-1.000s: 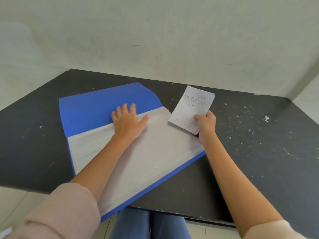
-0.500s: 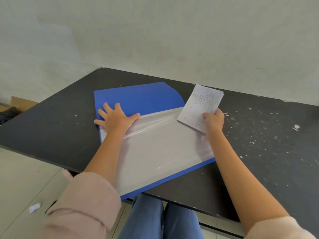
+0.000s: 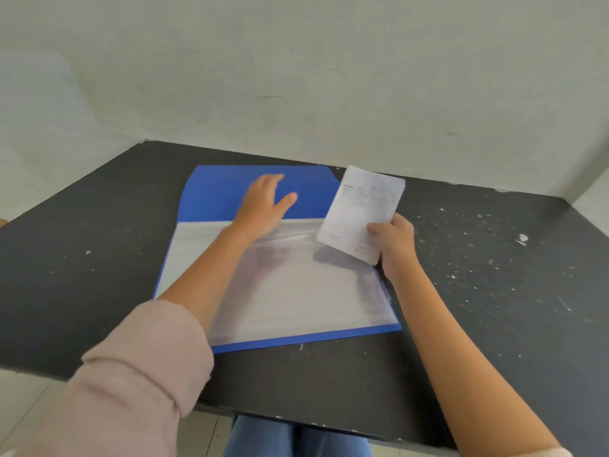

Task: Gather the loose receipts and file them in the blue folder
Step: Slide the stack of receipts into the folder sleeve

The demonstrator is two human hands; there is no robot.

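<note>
The blue folder (image 3: 217, 192) lies open on the black table, its clear plastic sleeves (image 3: 296, 291) spread toward me. My left hand (image 3: 263, 206) rests flat, fingers apart, at the top edge of the sleeves, over the blue cover. My right hand (image 3: 393, 240) grips a small stack of white receipts (image 3: 361, 209) by its lower right corner. The stack is tilted up just above the folder's upper right corner. The left hand is blurred.
The black table (image 3: 494, 291) is speckled with white paint flecks on the right. A pale wall stands close behind it. The table's front edge runs near my blue-jeaned knees (image 3: 296, 440).
My left hand slid from the folder's left side to the middle of the sleeve opening. The receipts rose and tilted more upright in my right hand. The view shifted.
</note>
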